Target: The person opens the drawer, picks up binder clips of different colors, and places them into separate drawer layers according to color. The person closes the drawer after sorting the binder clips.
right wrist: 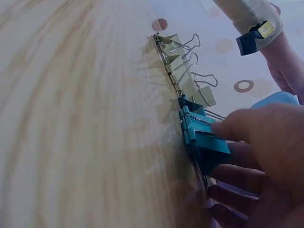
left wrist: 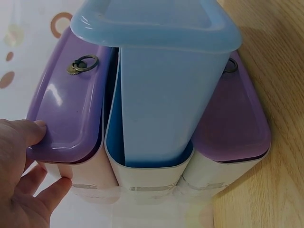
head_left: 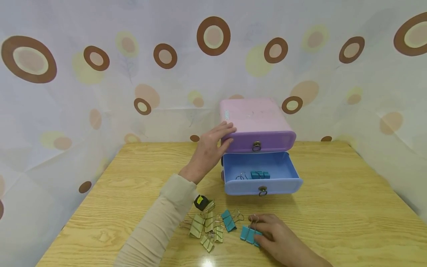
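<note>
At pickup, seemingly, your right hand (head_left: pixel 278 240) pinches 1 teal clip (head_left: pixel 248 234); your left hand (head_left: pixel 209 147), loosely spread, touches the cabinet (head_left: pixel 251 115). Lifting likely follows.

The head view faces forward and down at the drawer unit (head_left: pixel 265 139); the left wrist view shares its front, close and sideways; the right wrist view, before it, skims the worktop (right wrist: pixel 95 123) closely.
</note>
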Demonstrator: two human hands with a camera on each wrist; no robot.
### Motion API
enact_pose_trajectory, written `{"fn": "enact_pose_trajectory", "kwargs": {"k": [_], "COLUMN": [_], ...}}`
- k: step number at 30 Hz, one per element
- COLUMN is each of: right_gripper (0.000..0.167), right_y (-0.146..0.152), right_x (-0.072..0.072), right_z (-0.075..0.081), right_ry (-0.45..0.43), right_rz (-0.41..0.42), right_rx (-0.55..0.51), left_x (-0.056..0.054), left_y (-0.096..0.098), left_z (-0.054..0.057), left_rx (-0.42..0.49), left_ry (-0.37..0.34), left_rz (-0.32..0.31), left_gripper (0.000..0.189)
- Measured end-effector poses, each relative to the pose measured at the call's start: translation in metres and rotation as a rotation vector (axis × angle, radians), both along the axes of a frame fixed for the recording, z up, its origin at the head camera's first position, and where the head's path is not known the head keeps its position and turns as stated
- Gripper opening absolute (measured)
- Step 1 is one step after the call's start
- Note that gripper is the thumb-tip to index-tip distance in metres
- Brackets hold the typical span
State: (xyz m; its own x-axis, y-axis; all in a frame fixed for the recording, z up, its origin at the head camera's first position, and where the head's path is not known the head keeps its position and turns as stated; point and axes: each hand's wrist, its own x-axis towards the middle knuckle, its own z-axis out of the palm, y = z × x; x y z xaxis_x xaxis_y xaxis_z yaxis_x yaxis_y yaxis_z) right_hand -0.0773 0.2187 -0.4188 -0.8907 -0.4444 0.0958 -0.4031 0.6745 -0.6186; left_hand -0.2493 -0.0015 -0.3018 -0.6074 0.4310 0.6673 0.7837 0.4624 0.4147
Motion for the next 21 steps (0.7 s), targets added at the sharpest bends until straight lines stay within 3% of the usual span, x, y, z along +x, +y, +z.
{"fn": "enact_pose_trajectory", "kwargs": {"k": [5,11,21], "right_gripper": [0.043,0.036,0.017], "right_y": [-0.0031,-0.004,-0.0009], "right_x": [-0.0014,-0.0032,-0.0049], "right_z": [0.0016,0.0009,-0.0001], "right_ry": [-0.05,-0.066,0.035], "right_rz": [-0.059,-0.093,-0.118], "right_rx": [-0.024,-0.031,-0.066], "left_x": [-0.0008,-0.0007,-0.0013], "left_y": [0.0004,0.0,-0.0006], "left_z": [-0.0017,-0.0009,-0.0009], "left_rx": [0.006,0.008,0.011], "left_ry": [0.006,0.01,0.018], "left_rz": [-0.003,-0.003,-0.013], "left_gripper": [0.034,0.033,0.033]}}
